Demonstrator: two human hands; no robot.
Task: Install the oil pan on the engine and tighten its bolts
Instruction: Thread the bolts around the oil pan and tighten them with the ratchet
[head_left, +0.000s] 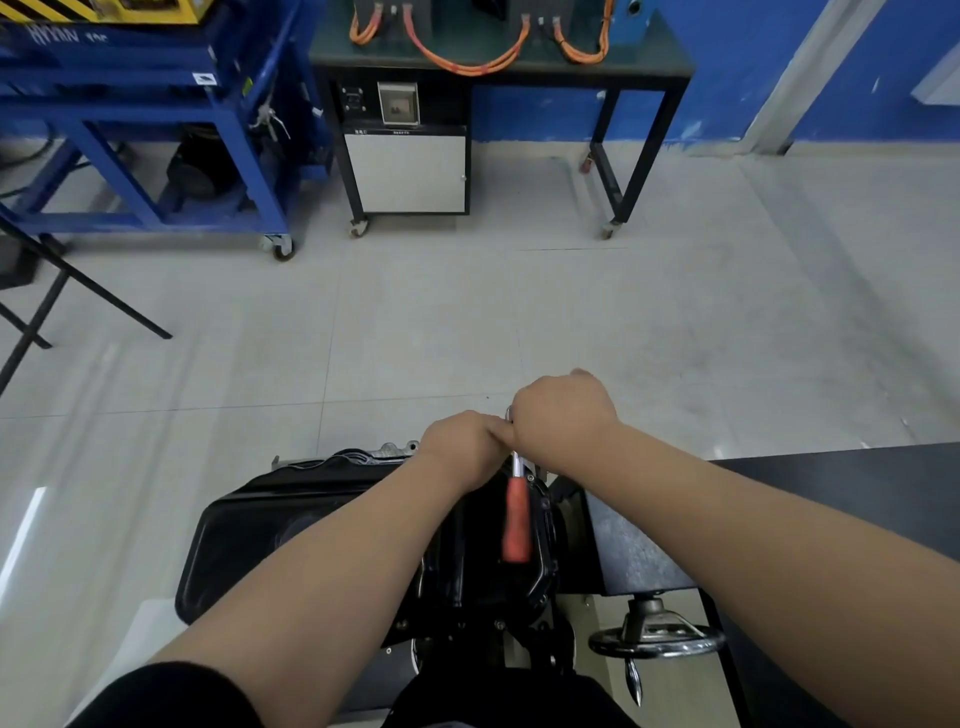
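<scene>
A black oil pan (249, 540) lies on top of the engine (483, 587) below me, at the bottom centre of the head view. A ratchet wrench with a red handle (517, 525) stands over the pan's far right edge, its metal head hidden under my hands. My right hand (563, 415) grips the top of the wrench. My left hand (462, 444) is curled beside it, touching the right hand and the wrench's upper shaft. The bolt under the tool is hidden.
The engine stand's chrome handwheel (655, 640) sticks out at the lower right, next to a dark table (857, 499). A blue wheeled rack (156, 130) and a black bench with orange cables (498, 67) stand across the tiled floor. A folding stand's legs (62, 296) are at left.
</scene>
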